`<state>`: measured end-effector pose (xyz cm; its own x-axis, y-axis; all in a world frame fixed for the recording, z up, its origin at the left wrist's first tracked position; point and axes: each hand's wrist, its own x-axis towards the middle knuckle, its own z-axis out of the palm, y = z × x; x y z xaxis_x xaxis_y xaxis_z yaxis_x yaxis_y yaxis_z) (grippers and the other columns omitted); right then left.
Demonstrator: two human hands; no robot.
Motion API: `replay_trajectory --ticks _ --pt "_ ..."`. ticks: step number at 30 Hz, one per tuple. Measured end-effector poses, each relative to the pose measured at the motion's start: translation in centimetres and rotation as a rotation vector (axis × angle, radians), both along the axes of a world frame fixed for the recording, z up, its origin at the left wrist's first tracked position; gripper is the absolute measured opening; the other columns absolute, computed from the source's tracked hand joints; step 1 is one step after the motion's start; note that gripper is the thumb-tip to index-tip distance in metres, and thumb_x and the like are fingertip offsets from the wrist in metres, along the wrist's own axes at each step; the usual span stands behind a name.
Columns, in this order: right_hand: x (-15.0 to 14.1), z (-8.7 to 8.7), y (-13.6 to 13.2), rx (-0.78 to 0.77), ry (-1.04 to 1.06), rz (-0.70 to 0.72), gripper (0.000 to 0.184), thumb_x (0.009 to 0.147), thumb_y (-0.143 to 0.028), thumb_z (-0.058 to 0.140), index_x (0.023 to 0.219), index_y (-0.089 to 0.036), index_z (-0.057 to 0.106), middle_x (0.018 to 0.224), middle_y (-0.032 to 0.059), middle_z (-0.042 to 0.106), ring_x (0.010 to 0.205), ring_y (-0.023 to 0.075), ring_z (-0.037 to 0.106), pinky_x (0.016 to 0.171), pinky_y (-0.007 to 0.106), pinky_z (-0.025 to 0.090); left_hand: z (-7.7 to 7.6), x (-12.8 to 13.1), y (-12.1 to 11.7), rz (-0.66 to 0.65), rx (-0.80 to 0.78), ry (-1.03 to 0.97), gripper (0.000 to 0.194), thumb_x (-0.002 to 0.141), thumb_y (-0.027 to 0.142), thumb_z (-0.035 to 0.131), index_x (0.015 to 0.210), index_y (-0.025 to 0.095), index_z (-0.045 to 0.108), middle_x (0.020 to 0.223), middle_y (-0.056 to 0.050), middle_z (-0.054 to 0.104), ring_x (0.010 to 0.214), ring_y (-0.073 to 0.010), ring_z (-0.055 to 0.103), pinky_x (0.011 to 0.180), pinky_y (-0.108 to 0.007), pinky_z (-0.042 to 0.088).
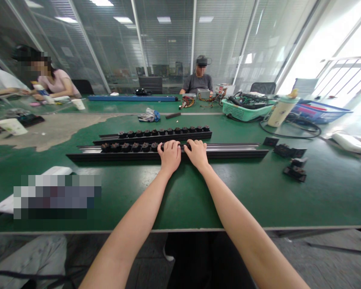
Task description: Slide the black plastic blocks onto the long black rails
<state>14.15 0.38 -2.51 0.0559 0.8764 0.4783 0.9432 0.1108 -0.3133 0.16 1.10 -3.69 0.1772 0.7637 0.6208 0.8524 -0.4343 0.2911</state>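
A long black track rail with a silvery inner channel lies across the table in front of me. Round black socket modules sit in a row along its left half. My left hand is curled down over the right end of this row, its fingertips partly hidden behind the rail. Close beside it, my right hand has its fingers bent over the rail, the thumb side against a small dark module. Behind lies a second black rail, also carrying a row of modules.
Loose black modules lie to the right. Farther back are a green basket of cables, a yellowish bottle, a blue basket and crumpled gloves. A white object lies at left. Co-workers sit around the table.
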Motion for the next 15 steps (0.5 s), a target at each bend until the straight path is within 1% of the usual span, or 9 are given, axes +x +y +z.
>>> replay_trajectory --ticks 8,15 --pt "0.1 -0.13 0.14 -0.007 -0.011 0.004 0.034 0.106 -0.037 0.049 0.127 -0.018 0.069 0.119 0.0149 0.071 0.113 0.0301 0.055 0.097 0.041 0.035 0.02 -0.01 0.02 0.007 -0.003 0.01 0.034 0.108 0.029 0.035 0.122 0.028 0.066 0.133 -0.008 0.07 0.13 -0.0262 0.057 0.125 -0.052 0.02" --pt "0.14 -0.14 0.11 0.007 -0.019 0.001 0.034 0.106 -0.036 0.049 0.127 -0.018 0.069 0.118 0.0155 0.071 0.113 0.0304 0.056 0.095 0.04 0.037 0.15 0.0 -0.05 0.007 -0.021 0.017 0.035 0.107 0.029 0.034 0.123 0.028 0.066 0.133 -0.008 0.07 0.131 -0.0261 0.056 0.125 -0.052 0.02"
